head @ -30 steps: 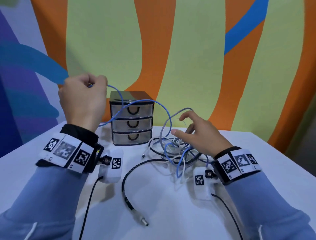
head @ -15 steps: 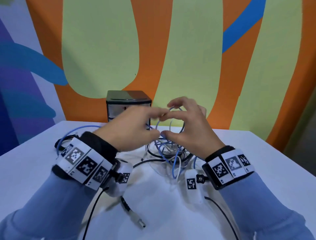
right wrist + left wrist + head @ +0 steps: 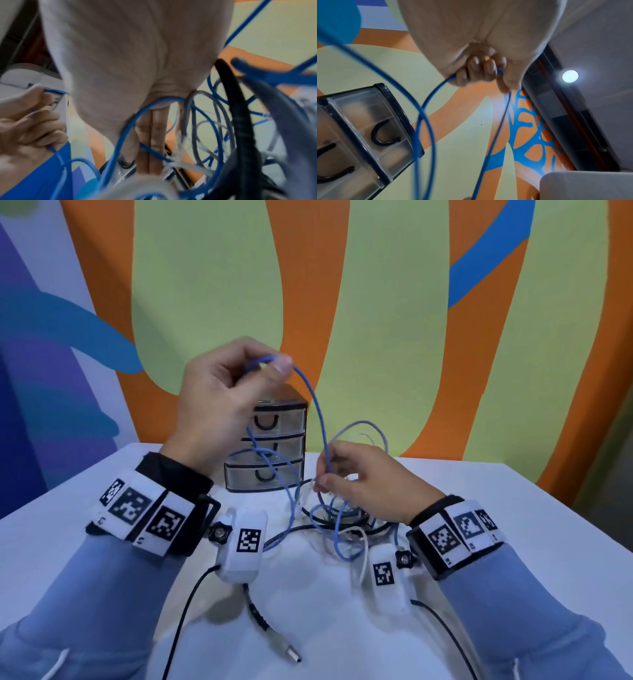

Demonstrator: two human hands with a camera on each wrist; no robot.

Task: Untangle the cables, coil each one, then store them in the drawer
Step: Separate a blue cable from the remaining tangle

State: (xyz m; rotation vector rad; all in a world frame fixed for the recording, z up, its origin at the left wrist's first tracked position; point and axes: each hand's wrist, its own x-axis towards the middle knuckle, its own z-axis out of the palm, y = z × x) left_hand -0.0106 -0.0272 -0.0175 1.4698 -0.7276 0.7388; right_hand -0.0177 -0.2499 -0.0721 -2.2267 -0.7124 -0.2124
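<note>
Left hand (image 3: 219,398) raised above the desk (image 3: 513,542), fingers (image 3: 475,70) clenched around the blue cable (image 3: 317,412). Right hand (image 3: 363,481) lower, pinching the same cable over the tangle of cables (image 3: 342,522) (blue, black, white). Three-drawer organizer (image 3: 270,457) just behind, drawers closed. Loose black plug end (image 3: 274,635) near.
</note>
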